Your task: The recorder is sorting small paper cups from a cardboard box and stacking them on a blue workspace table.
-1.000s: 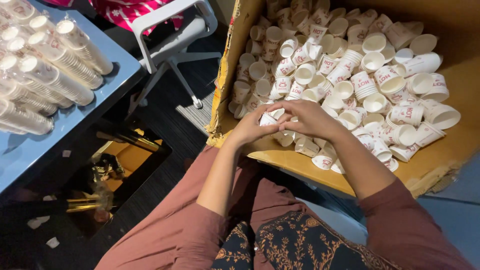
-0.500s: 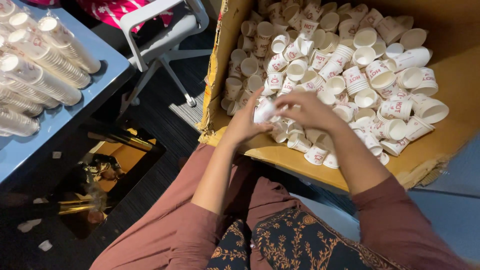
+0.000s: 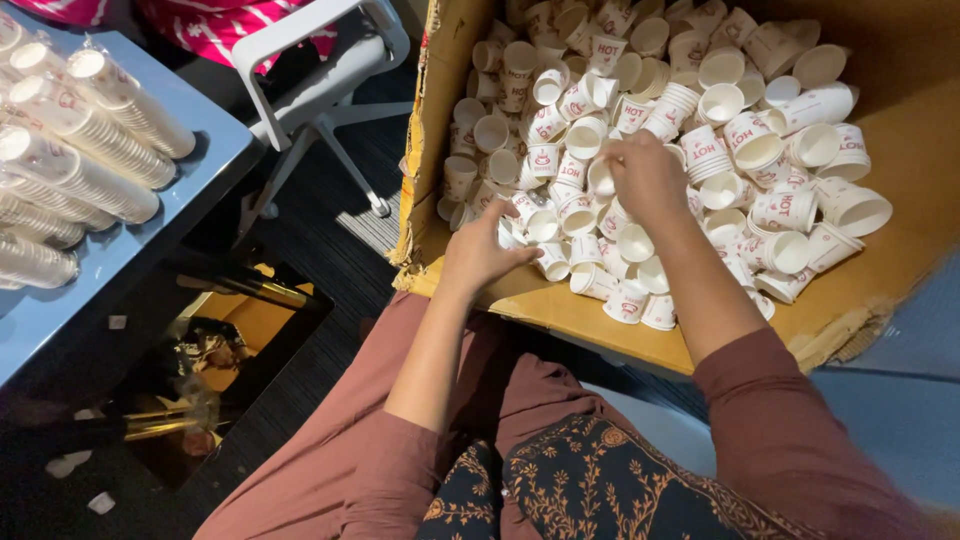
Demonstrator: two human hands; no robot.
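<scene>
While both hands dig in the cardboard box (image 3: 930, 140) of loose paper cups (image 3: 760, 140), the left hand (image 3: 478, 255) and right hand (image 3: 645, 175), fingers spread, should each pinch one rim, not crush walls.

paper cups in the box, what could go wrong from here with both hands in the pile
The loose paper cups lie heaped on a cardboard box whose near edge is torn and low, so raking with the left hand could push some off onto the floor. The right hand presses down into the pile and might crush thin cups. The wrapped cup stacks on the blue table could roll.
</scene>
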